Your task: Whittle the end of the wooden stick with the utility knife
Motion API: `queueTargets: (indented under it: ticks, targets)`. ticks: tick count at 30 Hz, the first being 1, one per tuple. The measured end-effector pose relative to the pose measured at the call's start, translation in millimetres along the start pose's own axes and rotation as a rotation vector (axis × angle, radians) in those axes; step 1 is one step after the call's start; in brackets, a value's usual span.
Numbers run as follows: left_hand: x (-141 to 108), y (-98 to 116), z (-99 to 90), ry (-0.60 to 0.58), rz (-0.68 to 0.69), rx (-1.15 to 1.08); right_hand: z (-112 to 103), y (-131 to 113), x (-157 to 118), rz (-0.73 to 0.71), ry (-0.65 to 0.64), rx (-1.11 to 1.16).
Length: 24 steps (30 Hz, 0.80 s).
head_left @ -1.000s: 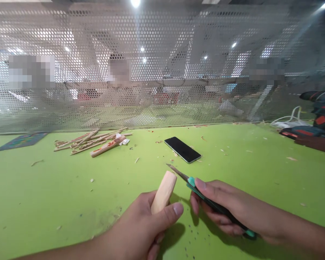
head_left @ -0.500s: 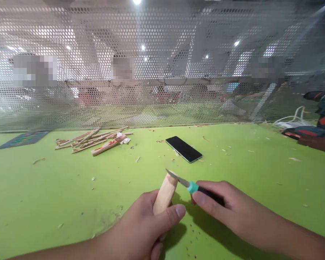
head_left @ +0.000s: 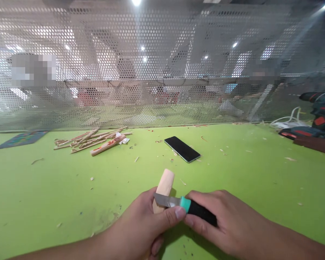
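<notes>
Wrapped round a pale wooden stick (head_left: 165, 182) is my left hand (head_left: 147, 220), with the stick's rounded end pointing up and away from me. My right hand (head_left: 219, 216) grips a knife (head_left: 202, 212) by its black handle, which has a teal collar. The blade lies across the stick just above my left thumb, its tip towards the left. My left thumb reaches the knife near the collar; whether it presses on the blade's back I cannot tell. The lower part of the stick is hidden in my left hand.
Beyond my hands a black smartphone (head_left: 182, 148) lies on the green table (head_left: 70, 202). Carved wooden sticks (head_left: 97, 139) are heaped at the back left, near a flat patterned sheet (head_left: 20, 139). A cordless drill (head_left: 321, 112) stands far right. A perforated screen (head_left: 151, 72) runs along the back.
The knife has moved from the stick's far end down towards my left thumb, its blade now lying across the side. My right hand has come nearer to my left.
</notes>
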<state>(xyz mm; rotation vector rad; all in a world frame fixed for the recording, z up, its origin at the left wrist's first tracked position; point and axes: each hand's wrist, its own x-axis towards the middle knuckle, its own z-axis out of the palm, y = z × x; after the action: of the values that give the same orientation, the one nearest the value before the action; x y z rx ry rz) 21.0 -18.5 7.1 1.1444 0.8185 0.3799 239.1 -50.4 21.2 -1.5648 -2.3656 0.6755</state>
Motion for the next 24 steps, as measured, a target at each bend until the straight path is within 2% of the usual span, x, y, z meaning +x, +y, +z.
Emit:
queueTargets:
  ticks: [6,16,19,22,24]
  targets:
    - [-4.0,3.7,5.8,0.119,0.026,0.077,3.9,-3.2,-3.9,0.01,0.036,-0.066]
    - [-2.1,3.0,6.5,0.166,-0.025,0.101,15.1,-7.2,-8.0,0.005,0.121,-0.106]
    - [-5.4,6.9,8.3,0.173,-0.065,0.192,4.2,5.5,-0.7,0.044,0.168,-0.087]
    - [-10.3,10.7,11.2,0.199,-0.048,0.305,-19.9,33.5,13.1,0.27,0.312,-0.156]
    - [-11.3,10.4,12.1,0.187,-0.023,0.331,-33.5,50.0,20.8,0.326,0.4,-0.242]
